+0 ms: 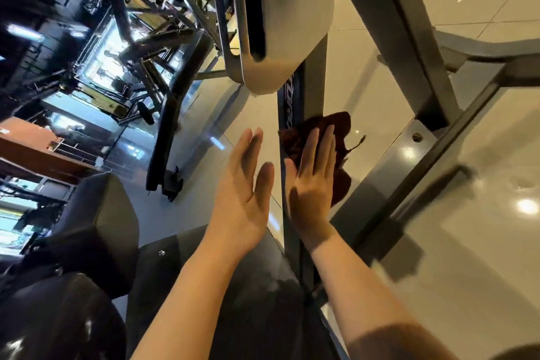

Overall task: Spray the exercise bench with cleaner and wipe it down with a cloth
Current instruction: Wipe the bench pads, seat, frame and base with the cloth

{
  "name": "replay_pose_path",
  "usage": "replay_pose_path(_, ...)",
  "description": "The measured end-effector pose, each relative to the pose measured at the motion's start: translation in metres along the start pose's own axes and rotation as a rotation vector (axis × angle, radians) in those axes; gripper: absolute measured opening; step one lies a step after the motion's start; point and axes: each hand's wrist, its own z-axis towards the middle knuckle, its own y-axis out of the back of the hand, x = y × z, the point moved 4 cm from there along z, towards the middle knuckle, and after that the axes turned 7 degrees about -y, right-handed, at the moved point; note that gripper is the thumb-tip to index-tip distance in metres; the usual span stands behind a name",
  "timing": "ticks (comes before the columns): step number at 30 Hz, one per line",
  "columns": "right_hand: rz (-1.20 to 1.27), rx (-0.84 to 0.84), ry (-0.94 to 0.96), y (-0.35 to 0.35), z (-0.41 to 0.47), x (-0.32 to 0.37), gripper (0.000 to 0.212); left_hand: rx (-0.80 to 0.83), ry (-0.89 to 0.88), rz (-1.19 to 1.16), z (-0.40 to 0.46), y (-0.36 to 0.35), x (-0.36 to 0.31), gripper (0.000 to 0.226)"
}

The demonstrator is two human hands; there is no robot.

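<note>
The right hand (314, 172), fingers straight, pressed a dark red cloth (321, 152) against the bench's grey steel frame bar (314, 90); the left hand (248, 184) hovered flat, holding nothing. Wiping appeared underway; no spray bottle showed; remaining surfaces could not be judged.

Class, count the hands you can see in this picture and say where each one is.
2. The right hand presses flat on the dark red cloth against the frame bar. The left hand is held open beside that bar, touching nothing.

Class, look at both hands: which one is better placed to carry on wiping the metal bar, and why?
The right hand. Its flat fingers already press the dark red cloth against the bar. The left hand hovers open beside the bar, holding nothing.
</note>
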Motion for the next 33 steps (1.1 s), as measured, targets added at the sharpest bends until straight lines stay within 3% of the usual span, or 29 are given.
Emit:
replay_pose_path(4,-0.162,0.145,0.012,-0.003,-0.054,-0.019,0.067,0.097,-0.091,0.186,-0.004,-0.007,-0.004,0.057)
replay_pose_path(8,-0.219,0.054,0.21,0.001,-0.019,0.001,0.055,0.134,-0.086,0.165,-0.012,-0.005,0.004,0.062)
replay_pose_path(12,0.011,-0.06,0.061,0.007,0.058,0.028,0.057,0.177,-0.068,0.203,-0.021,-0.002,0.014,0.045)
replay_pose_path(15,-0.044,-0.051,0.11,0.017,0.053,0.039,0.06,0.18,-0.016,0.277,-0.017,0.001,0.024,0.05)
replay_pose_path(17,-0.161,0.043,0.229,0.022,0.027,0.039,0.054,0.166,0.04,0.287,-0.01,0.004,0.029,0.053)
replay_pose_path(19,-0.388,0.297,0.299,0.017,-0.001,0.03,0.044,0.146,0.09,0.269,-0.004,0.004,0.033,0.052)
replay_pose_path(21,-0.527,0.46,0.243,0.018,-0.015,0.017,0.06,0.141,0.115,0.276,-0.001,0.004,0.038,0.051)
replay_pose_path(25,-0.359,0.443,0.231,0.039,-0.007,0.021,0.06,0.093,0.096,0.299,0.0,0.001,0.046,0.049)
replay_pose_path(27,-0.341,0.525,0.183,0.056,0.004,0.026,0.058,0.004,0.14,0.221,-0.003,-0.003,0.054,0.044)
replay_pose_path(29,-0.422,0.719,0.152,0.066,0.016,0.027,0.058,-0.086,0.204,0.084,-0.008,-0.016,0.064,0.041)
replay_pose_path(33,-0.439,0.647,0.271,0.074,0.052,0.037,0.049,-0.257,0.43,-0.274,-0.011,-0.052,0.083,0.045)
